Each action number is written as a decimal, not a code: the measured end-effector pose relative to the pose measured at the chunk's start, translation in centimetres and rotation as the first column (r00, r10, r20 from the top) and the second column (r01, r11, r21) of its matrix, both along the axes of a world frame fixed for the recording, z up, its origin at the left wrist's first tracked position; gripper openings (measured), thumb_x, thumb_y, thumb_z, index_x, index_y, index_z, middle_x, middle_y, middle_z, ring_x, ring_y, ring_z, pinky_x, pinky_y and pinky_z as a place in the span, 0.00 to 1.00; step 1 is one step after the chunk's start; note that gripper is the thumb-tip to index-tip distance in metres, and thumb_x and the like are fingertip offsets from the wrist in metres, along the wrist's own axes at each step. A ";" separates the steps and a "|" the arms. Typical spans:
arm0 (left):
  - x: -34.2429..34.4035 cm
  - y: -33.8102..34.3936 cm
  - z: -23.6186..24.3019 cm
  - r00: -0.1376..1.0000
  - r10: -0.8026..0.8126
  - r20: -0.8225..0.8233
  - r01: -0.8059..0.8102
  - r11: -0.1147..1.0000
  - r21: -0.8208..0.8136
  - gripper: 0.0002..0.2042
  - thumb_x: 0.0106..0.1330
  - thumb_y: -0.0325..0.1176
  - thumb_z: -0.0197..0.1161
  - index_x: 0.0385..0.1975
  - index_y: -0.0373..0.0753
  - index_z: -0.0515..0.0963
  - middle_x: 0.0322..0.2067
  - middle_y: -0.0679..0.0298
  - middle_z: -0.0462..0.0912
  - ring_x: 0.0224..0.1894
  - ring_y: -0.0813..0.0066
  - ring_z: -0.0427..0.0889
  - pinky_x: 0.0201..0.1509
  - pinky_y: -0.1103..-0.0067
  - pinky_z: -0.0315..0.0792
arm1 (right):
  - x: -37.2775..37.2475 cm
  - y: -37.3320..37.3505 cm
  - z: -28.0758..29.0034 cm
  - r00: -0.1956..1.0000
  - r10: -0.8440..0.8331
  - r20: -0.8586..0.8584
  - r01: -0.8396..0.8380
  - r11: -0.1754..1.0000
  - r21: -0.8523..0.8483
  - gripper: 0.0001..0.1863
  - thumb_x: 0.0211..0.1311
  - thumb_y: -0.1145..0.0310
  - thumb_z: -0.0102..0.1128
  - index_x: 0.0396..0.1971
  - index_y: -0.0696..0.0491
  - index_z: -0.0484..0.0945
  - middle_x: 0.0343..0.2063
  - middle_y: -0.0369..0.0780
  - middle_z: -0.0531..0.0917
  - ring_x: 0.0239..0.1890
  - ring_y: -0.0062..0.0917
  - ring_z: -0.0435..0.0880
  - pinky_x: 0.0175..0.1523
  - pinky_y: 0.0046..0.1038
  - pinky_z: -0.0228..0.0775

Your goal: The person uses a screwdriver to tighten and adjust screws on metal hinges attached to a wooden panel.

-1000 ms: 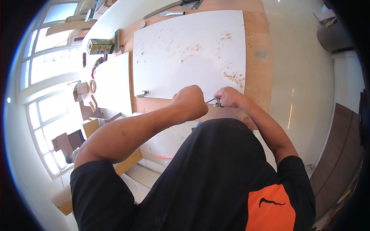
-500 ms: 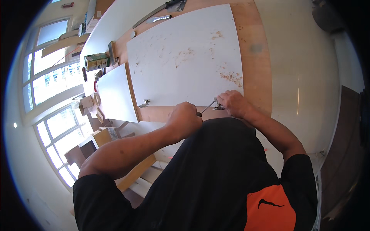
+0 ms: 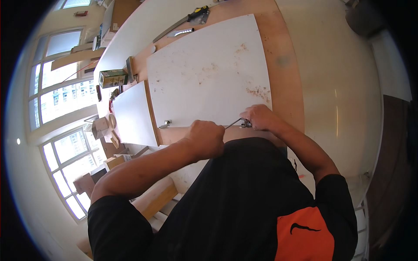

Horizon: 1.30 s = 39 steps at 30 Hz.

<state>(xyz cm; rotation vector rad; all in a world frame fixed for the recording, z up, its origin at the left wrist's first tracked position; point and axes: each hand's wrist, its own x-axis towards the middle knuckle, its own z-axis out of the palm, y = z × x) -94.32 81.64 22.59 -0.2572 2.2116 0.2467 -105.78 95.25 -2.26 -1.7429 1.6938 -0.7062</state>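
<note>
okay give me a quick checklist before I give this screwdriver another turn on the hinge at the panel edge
1. Left hand gripping the screwdriver handle: ok.
2. Tip seated in the screw of the near hinge: cannot tell, too small to see.
3. Right hand steadying that hinge at the edge of the white panel: ok.
4. Panel lying flat on the wooden bench: ok.
5. Second hinge at the same edge, away from both hands: ok.
6. Wood dust scattered on the panel, some close to the right hand: not ok, brush it off.
</note>
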 end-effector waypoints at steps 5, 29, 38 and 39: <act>-1.2 -2.8 0.2 0.831 0.552 0.065 -0.555 0.821 0.131 0.15 0.53 0.27 0.65 0.41 0.28 0.86 0.29 0.48 0.86 0.28 0.64 0.86 0.35 0.69 0.83 | 0.0 -0.8 0.6 1.000 -0.015 0.012 0.014 0.998 0.057 0.08 0.49 0.72 0.64 0.31 0.50 0.80 0.30 0.44 0.85 0.36 0.44 0.86 0.41 0.44 0.77; -2.6 -1.5 0.5 0.477 0.859 0.187 -0.879 0.470 0.083 0.15 0.54 0.29 0.68 0.41 0.30 0.84 0.32 0.51 0.87 0.29 0.63 0.84 0.30 0.68 0.80 | -0.5 0.0 1.5 0.979 -0.022 0.205 -0.063 0.915 0.399 0.27 0.50 0.69 0.72 0.53 0.53 0.77 0.39 0.47 0.88 0.44 0.44 0.87 0.46 0.41 0.78; -2.3 -1.5 0.0 0.897 -0.431 0.099 0.431 0.902 0.026 0.03 0.55 0.26 0.66 0.26 0.34 0.82 0.25 0.54 0.84 0.26 0.65 0.84 0.28 0.69 0.76 | 2.5 1.2 3.3 0.986 -0.169 -0.009 0.165 0.952 0.259 0.17 0.52 0.66 0.70 0.41 0.54 0.78 0.30 0.46 0.87 0.37 0.44 0.88 0.43 0.43 0.80; -0.9 -1.2 -0.4 0.719 -0.690 -0.075 0.687 0.723 -0.070 0.04 0.58 0.29 0.64 0.26 0.37 0.83 0.24 0.58 0.83 0.30 0.61 0.87 0.33 0.67 0.78 | 2.5 1.2 3.1 0.979 -0.203 0.000 0.197 0.947 0.254 0.15 0.51 0.68 0.68 0.40 0.54 0.79 0.31 0.47 0.87 0.37 0.43 0.88 0.44 0.43 0.80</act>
